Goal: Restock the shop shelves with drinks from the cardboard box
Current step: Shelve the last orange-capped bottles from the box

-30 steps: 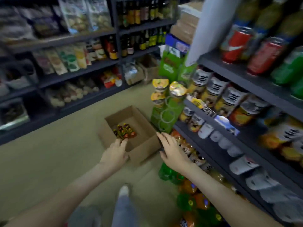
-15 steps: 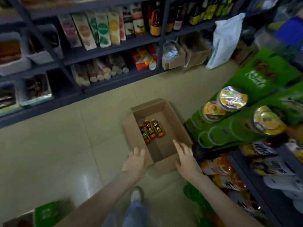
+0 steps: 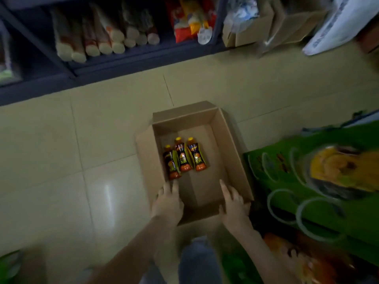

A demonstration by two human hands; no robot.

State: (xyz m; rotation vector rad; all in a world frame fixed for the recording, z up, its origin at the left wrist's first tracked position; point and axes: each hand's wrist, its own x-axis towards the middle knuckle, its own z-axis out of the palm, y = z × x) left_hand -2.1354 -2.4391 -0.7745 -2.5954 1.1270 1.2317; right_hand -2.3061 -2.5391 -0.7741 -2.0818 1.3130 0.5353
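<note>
With straight fingers, the left hand (image 3: 167, 203) and right hand (image 3: 233, 203) enter the cardboard box (image 3: 231, 140), where a hasty grab could roll the three bottles (image 3: 183, 156) apart.

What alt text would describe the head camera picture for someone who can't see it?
A person's open left hand and right hand reach into a cardboard box on a tiled floor, where three orange drink bottles lie side by side. Dark shelves of packaged goods stand beyond it.

3 drink btls (image 3: 183, 155), 1 cardboard box (image 3: 231, 144), 2 hands: left hand (image 3: 167, 203) & right hand (image 3: 233, 206)
</note>
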